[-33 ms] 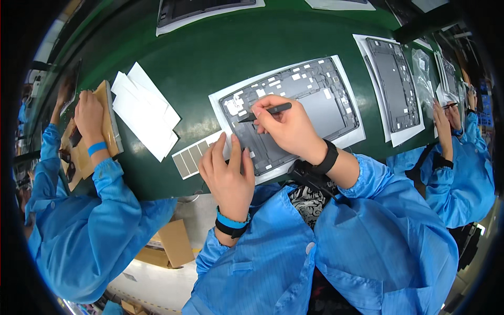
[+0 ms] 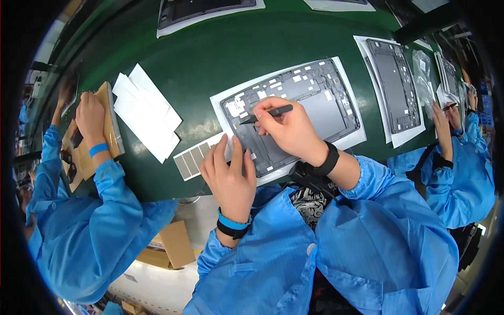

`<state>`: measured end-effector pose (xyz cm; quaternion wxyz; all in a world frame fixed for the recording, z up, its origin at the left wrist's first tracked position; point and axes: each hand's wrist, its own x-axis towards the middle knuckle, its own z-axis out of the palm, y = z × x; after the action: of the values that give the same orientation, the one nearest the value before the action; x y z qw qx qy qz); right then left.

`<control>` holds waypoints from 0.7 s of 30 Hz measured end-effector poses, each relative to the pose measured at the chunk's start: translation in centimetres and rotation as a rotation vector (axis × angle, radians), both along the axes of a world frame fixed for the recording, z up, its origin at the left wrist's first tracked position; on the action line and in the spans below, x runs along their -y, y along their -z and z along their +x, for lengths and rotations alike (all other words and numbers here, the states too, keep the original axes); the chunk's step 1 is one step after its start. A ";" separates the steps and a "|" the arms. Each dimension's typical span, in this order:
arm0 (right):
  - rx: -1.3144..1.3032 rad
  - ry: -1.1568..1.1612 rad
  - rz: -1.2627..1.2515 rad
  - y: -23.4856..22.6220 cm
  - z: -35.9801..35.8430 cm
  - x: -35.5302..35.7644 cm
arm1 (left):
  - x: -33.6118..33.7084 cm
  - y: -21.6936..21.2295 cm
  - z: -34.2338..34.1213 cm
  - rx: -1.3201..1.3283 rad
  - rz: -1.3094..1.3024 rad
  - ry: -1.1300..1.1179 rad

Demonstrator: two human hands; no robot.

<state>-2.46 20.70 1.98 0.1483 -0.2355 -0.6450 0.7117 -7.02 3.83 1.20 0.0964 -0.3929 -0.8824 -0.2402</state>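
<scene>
R hand (image 2: 287, 128) pinches blk tweezer-like tool (image 2: 281, 110), mid hidden; L hand (image 2: 231, 184) fingers part-spread at tablet shell (image 2: 323, 116) edge, can't tell if gripping.

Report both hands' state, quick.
Left hand: open, fingers loosely spread at the gray frame's edge.
Right hand: closed, holding a slim black tool.

Green desk (image 2: 197, 68) runs across the room, its surface slightly glossy with pale light reflections. Below it, light grey floor (image 2: 152, 277) with yellow marking, open cardboard box (image 2: 178, 244) standing there. Dark bar (image 2: 428, 23) upper right, blue crates (image 2: 486, 111) far right, left background cluttered, too blurred to sort.
</scene>
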 end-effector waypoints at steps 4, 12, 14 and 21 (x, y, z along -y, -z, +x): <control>0.012 0.030 -0.023 0.1 0.0 0.3 | -0.3 -0.3 0.1 0.014 0.011 -0.010; 0.032 0.031 0.003 -0.2 0.0 0.4 | -0.4 -0.2 -0.3 0.022 0.005 0.005; 0.026 0.032 0.015 -0.1 0.0 0.4 | -0.8 -0.4 -0.2 0.032 -0.001 -0.005; 0.044 0.006 0.114 0.0 0.1 0.6 | -1.9 -0.5 -0.2 -0.043 -0.176 -0.029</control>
<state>-2.40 20.08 2.02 0.1494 -0.2443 -0.6870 0.6679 -7.23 5.71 1.66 0.0838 -0.3922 -0.9034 -0.1520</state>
